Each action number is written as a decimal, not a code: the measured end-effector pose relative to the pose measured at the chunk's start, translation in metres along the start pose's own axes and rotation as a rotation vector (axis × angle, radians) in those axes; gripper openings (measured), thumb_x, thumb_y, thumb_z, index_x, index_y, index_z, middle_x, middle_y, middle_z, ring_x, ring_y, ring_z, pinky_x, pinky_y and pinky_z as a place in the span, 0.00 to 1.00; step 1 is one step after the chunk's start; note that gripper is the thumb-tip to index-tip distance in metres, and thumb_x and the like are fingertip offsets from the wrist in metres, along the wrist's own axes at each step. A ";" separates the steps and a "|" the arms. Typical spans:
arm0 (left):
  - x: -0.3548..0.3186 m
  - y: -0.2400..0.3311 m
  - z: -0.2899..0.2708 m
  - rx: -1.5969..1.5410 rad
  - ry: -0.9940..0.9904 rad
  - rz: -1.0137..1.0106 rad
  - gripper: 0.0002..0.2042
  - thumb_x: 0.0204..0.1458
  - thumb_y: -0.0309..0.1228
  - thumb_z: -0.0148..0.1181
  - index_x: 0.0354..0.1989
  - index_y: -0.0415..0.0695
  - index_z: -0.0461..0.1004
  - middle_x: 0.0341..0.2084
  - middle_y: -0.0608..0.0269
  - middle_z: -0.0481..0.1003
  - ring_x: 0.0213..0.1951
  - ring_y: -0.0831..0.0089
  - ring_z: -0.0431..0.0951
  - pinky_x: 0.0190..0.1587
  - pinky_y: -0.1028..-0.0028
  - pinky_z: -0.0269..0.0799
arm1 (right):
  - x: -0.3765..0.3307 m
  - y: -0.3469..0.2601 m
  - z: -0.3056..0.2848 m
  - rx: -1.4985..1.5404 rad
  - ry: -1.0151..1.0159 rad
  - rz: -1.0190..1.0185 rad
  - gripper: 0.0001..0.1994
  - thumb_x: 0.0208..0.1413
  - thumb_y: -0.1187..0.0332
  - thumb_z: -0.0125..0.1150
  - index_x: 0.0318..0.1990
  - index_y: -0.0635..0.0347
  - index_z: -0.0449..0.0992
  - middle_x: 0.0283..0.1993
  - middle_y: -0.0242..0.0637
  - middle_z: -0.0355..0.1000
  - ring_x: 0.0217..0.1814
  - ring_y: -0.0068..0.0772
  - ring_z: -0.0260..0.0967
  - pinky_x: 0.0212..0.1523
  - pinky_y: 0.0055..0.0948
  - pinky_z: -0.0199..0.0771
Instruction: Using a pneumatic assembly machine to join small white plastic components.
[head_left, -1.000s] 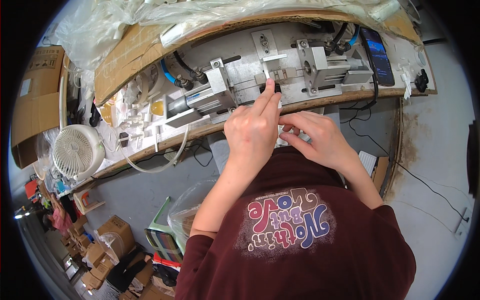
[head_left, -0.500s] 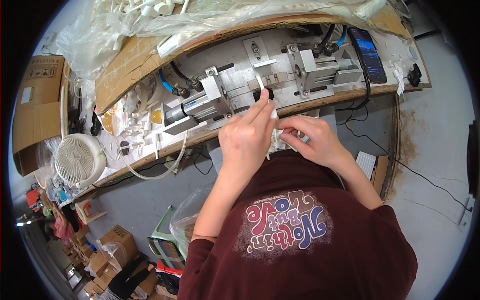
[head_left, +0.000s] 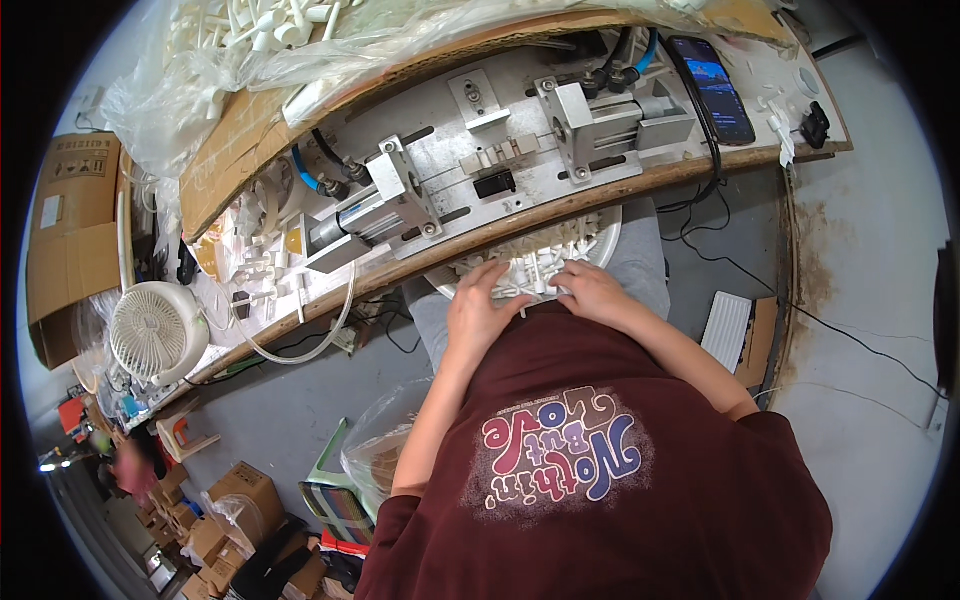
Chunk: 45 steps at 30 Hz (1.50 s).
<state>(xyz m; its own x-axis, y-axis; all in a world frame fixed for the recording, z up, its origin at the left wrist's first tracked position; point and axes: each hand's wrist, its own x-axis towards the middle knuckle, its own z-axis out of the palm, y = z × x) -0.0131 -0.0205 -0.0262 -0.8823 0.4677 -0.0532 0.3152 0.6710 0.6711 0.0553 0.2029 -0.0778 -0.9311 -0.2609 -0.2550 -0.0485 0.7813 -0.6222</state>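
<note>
A round white basin (head_left: 612, 238) full of small white plastic parts (head_left: 545, 262) sits on my lap, below the bench edge. At its near left side my left hand (head_left: 478, 312) reaches into the parts, thumb and fingers apart. From the right comes my right hand (head_left: 594, 292), its fingers bent a little and touching parts at the near rim. I see nothing firmly held in either hand; some fingertips are hidden among the pieces. Ahead on the bench stands a metal fixture (head_left: 500, 155) with a black block (head_left: 494, 184), between a left air cylinder (head_left: 385, 208) and a right air cylinder (head_left: 605, 130).
A phone (head_left: 712, 90) lies at the bench's right end beside a black clip (head_left: 815, 124). On the left stand a white fan (head_left: 158, 332) and a cardboard box (head_left: 75, 230). Plastic bags of white parts (head_left: 265, 25) lie behind a cardboard strip (head_left: 230, 150). A cable (head_left: 790, 315) hangs at right.
My left hand has come down from the bench fixture into the basin, and the white piece at the fixture is gone from there. My right hand has shifted slightly lower.
</note>
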 end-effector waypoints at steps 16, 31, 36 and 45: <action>0.013 -0.128 0.024 0.009 0.030 -0.600 0.29 0.54 0.39 0.61 0.55 0.24 0.67 0.49 0.23 0.71 0.54 0.40 0.73 0.56 0.56 0.69 | 0.010 -0.007 0.016 0.193 -0.034 0.066 0.23 0.53 0.63 0.64 0.58 0.55 0.72 0.56 0.42 0.70 0.56 0.50 0.71 0.57 0.42 0.73; -0.029 -0.073 0.037 0.170 0.026 -0.628 0.42 0.42 0.48 0.69 0.55 0.27 0.56 0.41 0.35 0.78 0.44 0.43 0.80 0.46 0.56 0.76 | 0.021 -0.007 0.034 0.178 0.224 0.163 0.29 0.43 0.74 0.68 0.57 0.53 0.69 0.51 0.49 0.66 0.52 0.55 0.71 0.51 0.45 0.74; -0.028 -0.066 0.029 0.202 -0.046 -0.685 0.44 0.42 0.51 0.69 0.56 0.27 0.57 0.43 0.34 0.78 0.47 0.44 0.79 0.49 0.56 0.75 | 0.042 -0.007 0.042 0.247 0.337 0.160 0.26 0.43 0.75 0.68 0.53 0.58 0.71 0.46 0.52 0.68 0.51 0.55 0.71 0.50 0.44 0.73; -0.036 -0.067 0.013 0.354 -0.081 -0.574 0.36 0.43 0.59 0.68 0.41 0.33 0.73 0.34 0.43 0.81 0.40 0.49 0.82 0.42 0.58 0.77 | 0.038 0.000 0.020 0.305 0.282 0.136 0.36 0.48 0.71 0.68 0.67 0.56 0.61 0.51 0.50 0.66 0.37 0.45 0.74 0.41 0.39 0.77</action>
<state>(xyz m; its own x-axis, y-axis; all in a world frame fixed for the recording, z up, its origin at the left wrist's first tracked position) 0.0023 -0.0751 -0.0793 -0.9193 0.0133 -0.3933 -0.0878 0.9673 0.2378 0.0270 0.1816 -0.1029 -0.9860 0.0311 -0.1637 0.1509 0.5837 -0.7978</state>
